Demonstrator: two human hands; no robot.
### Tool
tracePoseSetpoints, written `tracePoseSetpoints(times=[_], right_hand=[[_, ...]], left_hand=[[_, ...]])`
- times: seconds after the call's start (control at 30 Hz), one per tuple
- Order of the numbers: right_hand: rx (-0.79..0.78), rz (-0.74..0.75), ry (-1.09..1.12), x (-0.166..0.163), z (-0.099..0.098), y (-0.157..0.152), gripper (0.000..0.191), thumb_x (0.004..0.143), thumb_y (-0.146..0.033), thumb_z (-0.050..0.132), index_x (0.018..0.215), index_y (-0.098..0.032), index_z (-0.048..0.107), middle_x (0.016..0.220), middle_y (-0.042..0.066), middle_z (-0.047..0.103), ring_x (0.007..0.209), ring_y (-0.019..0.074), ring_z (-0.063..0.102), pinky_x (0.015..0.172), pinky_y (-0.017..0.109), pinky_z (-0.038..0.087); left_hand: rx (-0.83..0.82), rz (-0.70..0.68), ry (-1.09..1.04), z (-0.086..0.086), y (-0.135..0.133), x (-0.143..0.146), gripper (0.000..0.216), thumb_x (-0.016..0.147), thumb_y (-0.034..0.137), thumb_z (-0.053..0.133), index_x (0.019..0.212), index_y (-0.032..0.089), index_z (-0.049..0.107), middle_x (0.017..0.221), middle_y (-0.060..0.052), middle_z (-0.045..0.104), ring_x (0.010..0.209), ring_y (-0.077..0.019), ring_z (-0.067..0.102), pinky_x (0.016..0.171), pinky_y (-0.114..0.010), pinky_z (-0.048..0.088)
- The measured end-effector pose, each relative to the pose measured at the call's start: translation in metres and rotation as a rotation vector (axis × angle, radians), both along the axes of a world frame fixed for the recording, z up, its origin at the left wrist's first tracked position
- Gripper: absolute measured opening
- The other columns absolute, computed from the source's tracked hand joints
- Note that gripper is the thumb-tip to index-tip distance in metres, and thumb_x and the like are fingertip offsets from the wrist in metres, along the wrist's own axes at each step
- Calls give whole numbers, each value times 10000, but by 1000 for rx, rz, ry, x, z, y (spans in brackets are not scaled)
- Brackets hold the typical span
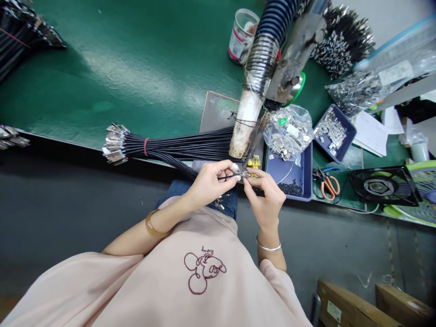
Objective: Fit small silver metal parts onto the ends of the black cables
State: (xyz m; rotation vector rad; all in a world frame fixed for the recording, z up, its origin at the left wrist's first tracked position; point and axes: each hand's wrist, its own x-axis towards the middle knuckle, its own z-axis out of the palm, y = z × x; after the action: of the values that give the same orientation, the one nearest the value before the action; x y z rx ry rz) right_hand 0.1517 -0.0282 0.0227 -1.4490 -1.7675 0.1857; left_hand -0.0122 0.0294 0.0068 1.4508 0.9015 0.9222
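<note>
My left hand [214, 182] pinches a thin black cable [227, 176] close to its end, with white coverings on the fingertips. Across from it, my right hand [267, 193] closes thumb and finger on a small metal connector [245, 174] at that cable's end. Just above the fingers is the tip of a soldering iron or similar rod [251, 147], beside a small yellow part [254, 163]. A bundle of black cables [180, 146] with metal plugs and a red band lies along the table edge to the left.
A ribbed hose [269, 41] on a metal arm [294, 52] hangs over the work spot. Right of my hands are a blue tray [307, 181] with a bag of metal parts [289, 129], a smaller bin [349, 131], pliers [329, 185] and a fan [381, 186]. A jar [236, 45] stands behind.
</note>
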Motion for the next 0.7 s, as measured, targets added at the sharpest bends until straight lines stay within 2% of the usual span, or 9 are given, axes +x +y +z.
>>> tracePoseSetpoints(times=[0.1,0.2,0.27,0.3,0.37,0.43,0.5,0.57,0.7], right_hand=[[-136,-4,191,4,2,-2,71,904,-207,658,841,-224,629,977,37,758,918,170,750,777,302,630],[-376,40,445,8,0,-1,140,919,-308,648,849,-218,567,802,-13,702,663,128,725,612,248,607],[-504,102,504,8,0,-3,170,937,-343,618,849,-224,534,676,-62,631,503,98,649,502,219,544],[-509,102,479,8,2,-7,162,944,-343,606,854,-227,537,646,-73,610,464,89,615,471,210,510],[-360,-10,350,9,9,-17,114,950,-323,598,885,-231,581,654,-63,621,457,83,586,464,211,469],[-110,-227,176,15,21,-29,81,944,-310,607,936,-237,641,697,-33,654,495,94,583,491,230,453],[7,-426,21,28,34,-37,124,946,-326,600,961,-233,680,709,-6,665,510,109,561,507,254,429],[-85,-494,-120,47,42,-36,200,960,-364,569,936,-216,702,684,8,658,521,122,546,533,270,414],[-430,-323,-407,87,37,-16,309,930,-462,573,838,-205,717,770,56,725,673,185,637,636,304,425]], left_hand=[[126,-19,52,4,1,-5,86,842,204,679,795,132,690,687,-2,637,604,-94,508,581,-206,409],[240,-94,76,9,2,-13,94,856,194,677,807,142,737,709,-26,688,615,-109,537,617,-226,420],[260,-202,86,12,4,-18,109,867,198,663,825,143,747,700,-30,699,605,-115,560,626,-229,430],[253,-269,94,14,5,-22,132,880,205,646,818,142,744,680,-28,693,592,-114,561,616,-227,428],[215,-416,104,17,7,-29,201,907,211,599,767,137,723,632,-19,667,555,-104,547,578,-215,410],[158,-546,97,20,11,-37,253,916,201,571,702,136,690,595,-12,644,530,-91,532,547,-200,393],[69,-666,70,23,15,-44,249,900,201,594,677,135,681,573,-13,639,507,-84,527,524,-187,391],[-50,-758,32,26,21,-49,207,874,224,646,703,130,712,534,-14,627,472,-83,518,489,-180,391],[-160,-756,-27,30,29,-49,177,815,265,729,726,115,762,490,-15,600,438,-80,490,435,-174,374]])
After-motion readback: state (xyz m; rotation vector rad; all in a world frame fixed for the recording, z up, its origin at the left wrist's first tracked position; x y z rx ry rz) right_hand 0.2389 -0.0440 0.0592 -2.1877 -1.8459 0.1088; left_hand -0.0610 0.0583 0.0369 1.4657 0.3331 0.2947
